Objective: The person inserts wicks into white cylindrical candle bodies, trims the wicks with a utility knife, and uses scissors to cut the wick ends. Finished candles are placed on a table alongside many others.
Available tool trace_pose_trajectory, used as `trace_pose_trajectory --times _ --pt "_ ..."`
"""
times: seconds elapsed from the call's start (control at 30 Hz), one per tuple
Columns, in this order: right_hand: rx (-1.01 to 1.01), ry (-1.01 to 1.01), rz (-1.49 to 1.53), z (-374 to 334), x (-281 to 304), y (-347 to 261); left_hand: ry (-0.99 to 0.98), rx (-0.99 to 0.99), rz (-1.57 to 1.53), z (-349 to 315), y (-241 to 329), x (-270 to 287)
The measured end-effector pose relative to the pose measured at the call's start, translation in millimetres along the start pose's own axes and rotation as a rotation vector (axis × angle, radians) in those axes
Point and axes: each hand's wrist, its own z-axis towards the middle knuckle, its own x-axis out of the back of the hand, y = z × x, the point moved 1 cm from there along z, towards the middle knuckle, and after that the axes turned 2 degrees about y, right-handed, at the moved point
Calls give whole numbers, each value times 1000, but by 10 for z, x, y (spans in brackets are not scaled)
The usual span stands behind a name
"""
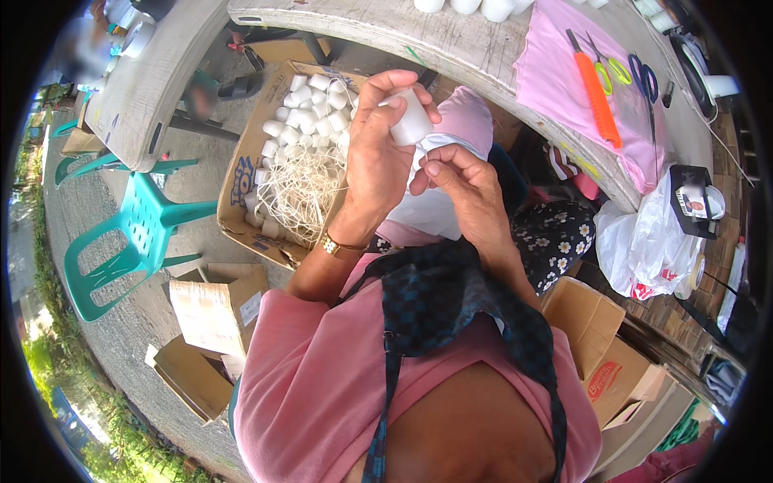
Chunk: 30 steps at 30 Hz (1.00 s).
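Note:
My left hand [374, 137] is raised in front of me, its thumb and fingers curled round a short, smooth white candle [414, 121]. Just below the candle's lower end, my right hand [460, 179] pinches thumb and fingertips together. Whatever lies in that pinch is too small to make out; it may be a wick end. Beyond my left wrist stands an open cardboard box [232, 225]. It holds many similar white candles [304, 121] and a tangled heap of thin cream strings [294, 191]. A white and pink cloth [423, 211] lies across my lap under the hands.
On the table [362, 26] ahead, a pink cloth [555, 56] carries an orange-handled knife [596, 101], yellow-green scissors [612, 71] and dark-handled scissors [644, 80]. A teal plastic chair [133, 233] and cardboard boxes [213, 310] stand left. A white plastic bag [644, 241] hangs right.

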Motion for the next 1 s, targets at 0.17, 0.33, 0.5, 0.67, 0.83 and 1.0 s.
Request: trace_pose_trajectory --times 0.17,0.33,0.5,0.67,0.83,1.0 --pt "60 72 66 96 -101 -80 22 24 78 -75 11 -64" --pt "162 138 114 121 -117 -39 -23 100 82 -83 26 -35" --pt "162 135 -128 72 -56 -111 14 1 464 -140 4 -35" --pt "317 214 -547 83 72 -363 -76 48 752 -138 54 -25" --pt "463 66 -531 185 57 -452 -35 261 632 -137 40 54" --pt "487 29 -514 167 141 -460 -153 297 778 -101 86 -10"
